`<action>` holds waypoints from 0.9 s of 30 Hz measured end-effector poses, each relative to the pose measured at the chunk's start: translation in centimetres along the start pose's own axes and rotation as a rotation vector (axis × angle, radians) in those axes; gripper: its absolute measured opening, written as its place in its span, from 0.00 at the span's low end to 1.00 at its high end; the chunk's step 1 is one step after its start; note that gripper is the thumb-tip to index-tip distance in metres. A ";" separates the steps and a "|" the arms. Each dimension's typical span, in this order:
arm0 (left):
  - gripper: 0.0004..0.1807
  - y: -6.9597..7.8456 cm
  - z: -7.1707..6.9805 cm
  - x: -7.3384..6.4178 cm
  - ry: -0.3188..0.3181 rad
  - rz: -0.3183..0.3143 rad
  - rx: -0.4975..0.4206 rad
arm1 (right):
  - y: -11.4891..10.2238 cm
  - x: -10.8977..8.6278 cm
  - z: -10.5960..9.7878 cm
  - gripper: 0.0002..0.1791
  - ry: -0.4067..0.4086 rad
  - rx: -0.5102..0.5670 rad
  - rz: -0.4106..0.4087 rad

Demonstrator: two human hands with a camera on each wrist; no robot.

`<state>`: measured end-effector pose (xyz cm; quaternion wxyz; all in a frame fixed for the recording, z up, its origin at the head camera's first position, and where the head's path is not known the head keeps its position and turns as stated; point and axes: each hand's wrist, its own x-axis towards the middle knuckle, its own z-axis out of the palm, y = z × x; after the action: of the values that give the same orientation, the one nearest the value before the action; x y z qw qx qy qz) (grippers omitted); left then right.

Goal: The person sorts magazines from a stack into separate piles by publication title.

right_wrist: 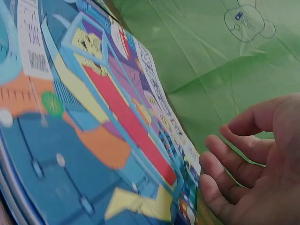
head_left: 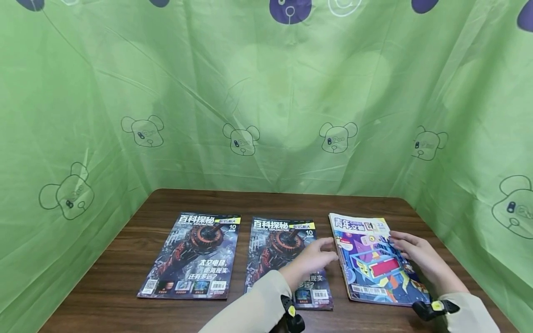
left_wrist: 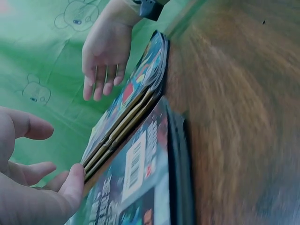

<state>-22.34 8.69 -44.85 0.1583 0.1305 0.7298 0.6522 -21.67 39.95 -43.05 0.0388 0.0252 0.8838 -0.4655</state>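
A stack of colourful magazines (head_left: pixel 374 273) lies on the right side of the table, its top cover showing purple, blue and red artwork. My left hand (head_left: pixel 313 261) is at the stack's left edge, fingers relaxed and apart; in the left wrist view a fingertip (left_wrist: pixel 75 176) comes right at the layered spines. On the opposite side my right hand (head_left: pixel 420 259) has its fingertips by the right edge, loosely bent and not gripping. Under the left forearm, partly hidden, lies the middle stack of dark science magazines (head_left: pixel 283 240).
Another dark science magazine (head_left: pixel 191 256) with the same cover lies at the left of the brown wooden table (head_left: pixel 108 277). Green curtain (head_left: pixel 283 92) with bear-head prints encloses the table's back and sides. A black wrist device (head_left: pixel 435 309) is strapped to the right wrist.
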 end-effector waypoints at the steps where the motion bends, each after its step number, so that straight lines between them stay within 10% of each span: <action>1: 0.33 0.0 -0.3 -0.1 -0.006 0.000 -0.003 | -0.2 0.0 0.2 0.36 -0.006 0.012 0.001; 27: 0.31 -0.9 -8.7 -2.1 0.006 -0.010 0.118 | -4.9 0.6 6.2 0.29 -0.216 0.167 -0.146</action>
<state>-23.88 -0.19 -44.72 0.1514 0.1343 0.7682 0.6074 -22.41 32.05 -42.55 0.0973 -0.0864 0.8322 -0.5390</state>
